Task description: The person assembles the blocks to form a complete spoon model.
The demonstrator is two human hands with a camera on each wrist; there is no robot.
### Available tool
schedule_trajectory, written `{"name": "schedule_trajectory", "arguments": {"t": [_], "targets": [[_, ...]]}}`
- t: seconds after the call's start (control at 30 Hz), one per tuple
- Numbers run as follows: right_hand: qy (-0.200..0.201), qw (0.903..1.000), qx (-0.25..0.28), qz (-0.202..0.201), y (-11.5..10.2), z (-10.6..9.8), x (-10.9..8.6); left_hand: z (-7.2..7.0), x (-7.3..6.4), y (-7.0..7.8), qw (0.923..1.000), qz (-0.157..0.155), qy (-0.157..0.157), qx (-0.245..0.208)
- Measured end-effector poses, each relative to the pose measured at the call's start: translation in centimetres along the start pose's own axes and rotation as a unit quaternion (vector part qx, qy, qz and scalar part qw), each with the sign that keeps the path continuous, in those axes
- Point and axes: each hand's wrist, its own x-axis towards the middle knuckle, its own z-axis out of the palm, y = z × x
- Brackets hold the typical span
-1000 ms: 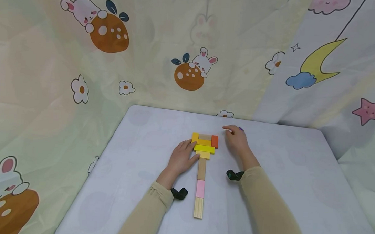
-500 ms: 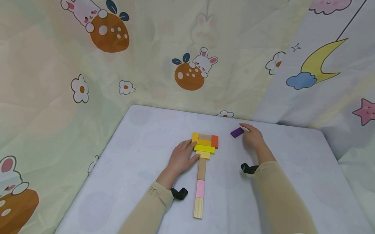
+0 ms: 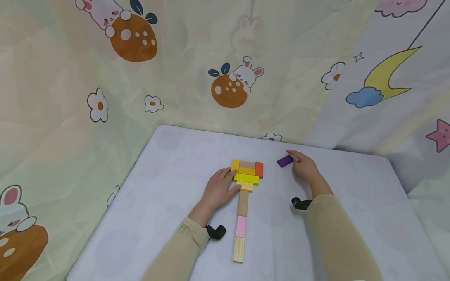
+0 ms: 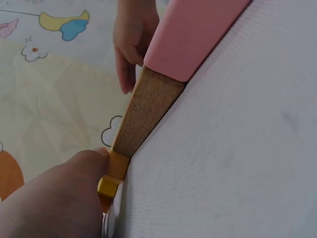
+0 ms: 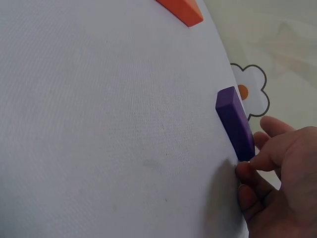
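Several flat wooden blocks form a long shape on the table. My left hand [image 3: 218,189] lies along its left side, fingertips touching the upright yellow block [image 3: 235,164] and thumb against the pale yellow block [image 3: 244,186]. Below run a brown block [image 3: 243,203], a pink block [image 3: 241,226] and a striped light-wood block [image 3: 238,249]. To the upper right, my right hand [image 3: 304,167] pinches the near end of a purple block [image 3: 285,161] between thumb and fingers; the right wrist view shows this purple block [image 5: 234,119] lying at an angle on the table.
An orange-red block [image 3: 259,170] ends the top row on the right, beside a tan block [image 3: 247,164]. The white table [image 3: 195,147] meets a printed cloth backdrop [image 3: 183,64] along its far edge.
My right hand has moved right from beside the top row to the purple block's right end, uncovering the block. The left hand and the arranged blocks stay put.
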Motion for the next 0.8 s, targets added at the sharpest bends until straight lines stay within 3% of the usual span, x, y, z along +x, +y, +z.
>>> {"name": "schedule_trajectory", "arguments": {"t": [0.33, 0.8], "targets": [[0.001, 0.9994, 0.008, -0.034, 0.5, 0.4, -0.4, 0.0, 0.0, -0.2, 1.0, -0.001, -0.002, -0.002], [0.038, 0.9986, 0.017, -0.033, 1.6, 1.1, -0.2, -0.1, 0.0, 0.2, 1.0, -0.005, -0.005, -0.006]]}}
